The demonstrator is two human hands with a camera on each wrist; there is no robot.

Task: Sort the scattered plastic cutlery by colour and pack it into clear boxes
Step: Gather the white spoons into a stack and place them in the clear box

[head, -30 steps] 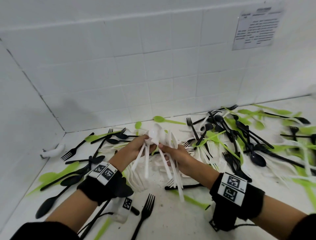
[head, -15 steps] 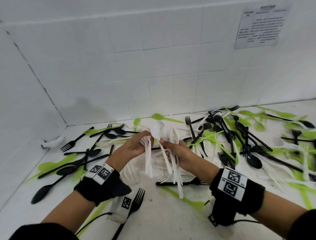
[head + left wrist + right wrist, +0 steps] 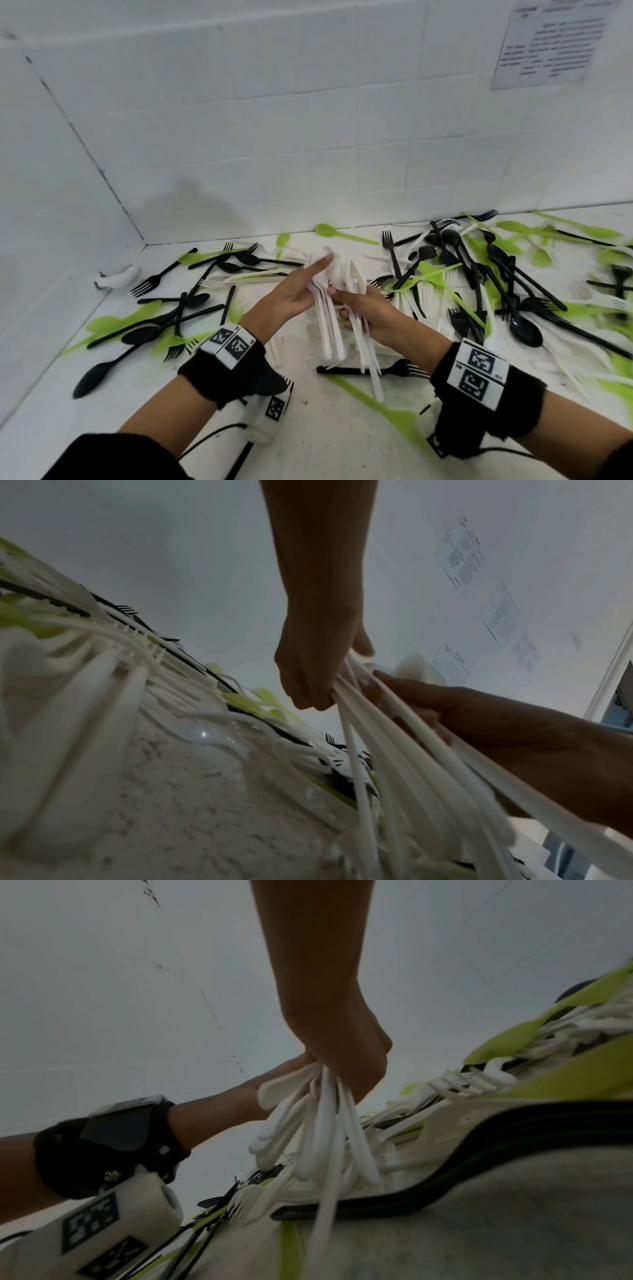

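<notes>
1. You hold the bundle of white cutlery point(image 3: 334, 308) between both hands above the surface point(image 3: 342, 428), bowls up and handles hanging, likely to square the pieces before boxing.
2. Your left hand point(image 3: 291, 296) curls round the bundle from the left; your right hand point(image 3: 366, 308) has a closed grip on the handles.
3. Black cutlery point(image 3: 479, 270) and green cutlery point(image 3: 442, 284) lie scattered around; no clear box is visible.
</notes>
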